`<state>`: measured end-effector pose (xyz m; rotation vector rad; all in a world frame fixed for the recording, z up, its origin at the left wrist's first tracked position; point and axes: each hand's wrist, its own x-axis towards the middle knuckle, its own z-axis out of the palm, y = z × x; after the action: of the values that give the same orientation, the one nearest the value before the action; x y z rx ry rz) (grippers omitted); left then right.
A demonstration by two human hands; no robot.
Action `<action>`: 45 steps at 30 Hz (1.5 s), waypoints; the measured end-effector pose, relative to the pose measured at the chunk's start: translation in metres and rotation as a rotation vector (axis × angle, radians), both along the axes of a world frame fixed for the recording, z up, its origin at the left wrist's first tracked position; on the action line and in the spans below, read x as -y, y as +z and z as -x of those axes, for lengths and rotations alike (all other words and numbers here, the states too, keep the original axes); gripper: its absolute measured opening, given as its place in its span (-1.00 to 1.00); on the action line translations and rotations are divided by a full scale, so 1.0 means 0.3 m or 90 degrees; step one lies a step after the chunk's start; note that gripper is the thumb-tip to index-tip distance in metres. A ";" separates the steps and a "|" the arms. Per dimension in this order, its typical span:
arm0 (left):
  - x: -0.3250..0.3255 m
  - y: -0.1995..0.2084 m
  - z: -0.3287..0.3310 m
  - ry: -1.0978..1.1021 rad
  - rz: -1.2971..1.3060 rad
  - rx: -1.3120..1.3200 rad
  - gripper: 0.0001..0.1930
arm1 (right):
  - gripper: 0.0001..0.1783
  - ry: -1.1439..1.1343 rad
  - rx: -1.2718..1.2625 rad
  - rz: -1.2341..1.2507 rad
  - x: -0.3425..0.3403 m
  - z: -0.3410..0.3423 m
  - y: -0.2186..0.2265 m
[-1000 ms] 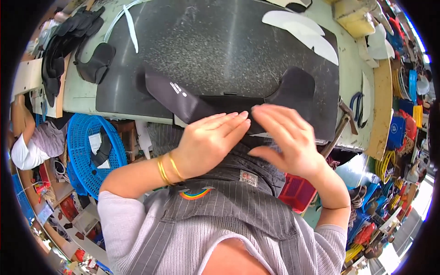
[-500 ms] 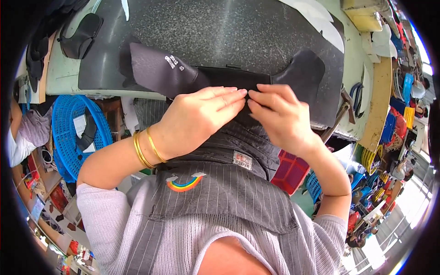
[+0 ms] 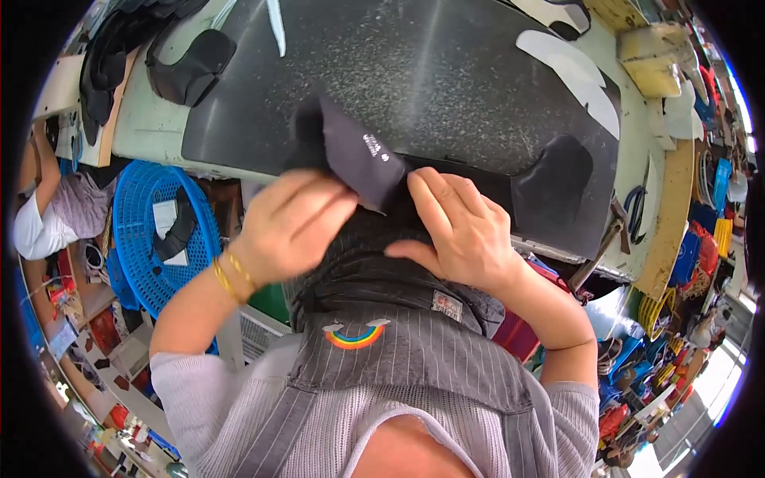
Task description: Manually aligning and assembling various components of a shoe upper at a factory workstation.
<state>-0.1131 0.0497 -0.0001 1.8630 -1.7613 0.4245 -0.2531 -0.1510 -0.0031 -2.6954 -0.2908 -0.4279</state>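
Observation:
A black shoe-upper piece (image 3: pixel 550 179) lies across the near edge of a dark work board (image 3: pixel 446 80). Its grey lined flap (image 3: pixel 358 159), printed in white, is raised at the left end. My left hand (image 3: pixel 291 227), smeared by motion, has its fingers closed at the flap's lower corner. Beside the flap, my right hand (image 3: pixel 466 227) rests its fingertips on the piece's near edge, fingers together and thumb spread well apart. The part of the piece beneath my hands is partly hidden.
Another black upper piece (image 3: pixel 191 68) lies at the far left. White curved sheets (image 3: pixel 566 76) are at the board's right, with blue-handled scissors (image 3: pixel 635 211) and a hammer (image 3: pixel 613 227) beyond. A blue basket (image 3: pixel 131 239) stands left of the table. Another person's arm (image 3: pixel 48 171) shows far left.
My hands, fingertips close together before, have moved apart. The flap has swung up and shifted right. My right thumb is now spread. The whole view has shifted slightly.

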 end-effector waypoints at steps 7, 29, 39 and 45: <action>0.078 -0.069 -0.022 0.069 -0.064 -0.089 -0.64 | -0.78 -0.255 -0.098 -0.026 -0.072 -0.109 0.049; 0.076 -0.006 -0.182 0.000 -0.170 -0.398 -0.76 | -0.32 -0.088 -0.023 0.060 -0.109 -0.129 -0.054; 0.282 0.092 -0.342 0.129 -0.521 -0.601 -0.81 | -0.13 -0.107 -0.063 0.029 -0.152 -0.145 -0.048; 0.272 0.117 -0.362 0.103 -0.522 -0.795 -0.71 | -0.14 -0.107 -0.029 0.054 -0.148 -0.148 -0.054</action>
<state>-0.0046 -0.0318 0.0349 1.9721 -0.8852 -1.3285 -0.2088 -0.1067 -0.0194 -2.8204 -0.0714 -0.4092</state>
